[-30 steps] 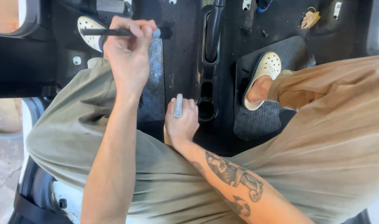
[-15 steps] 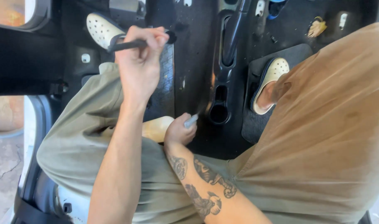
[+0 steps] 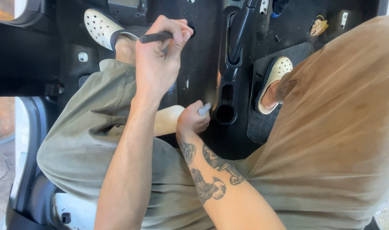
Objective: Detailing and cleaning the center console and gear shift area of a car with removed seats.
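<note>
Your right hand (image 3: pixel 192 121), below your tattooed forearm, is closed around a small light-grey tool (image 3: pixel 204 109) whose tip pokes out toward the black centre console (image 3: pixel 228 64); its body is hidden in your fist, so what it is stays unclear. Just beyond sits the console's round cup holder (image 3: pixel 225 114), dark inside, with contents impossible to make out. Farther up, your left hand (image 3: pixel 160 59) pinches a thin black rod (image 3: pixel 154 37) over the floor carpet. White perforated clogs (image 3: pixel 101 27) rest on the floor, one partly cut off by your knee.
</note>
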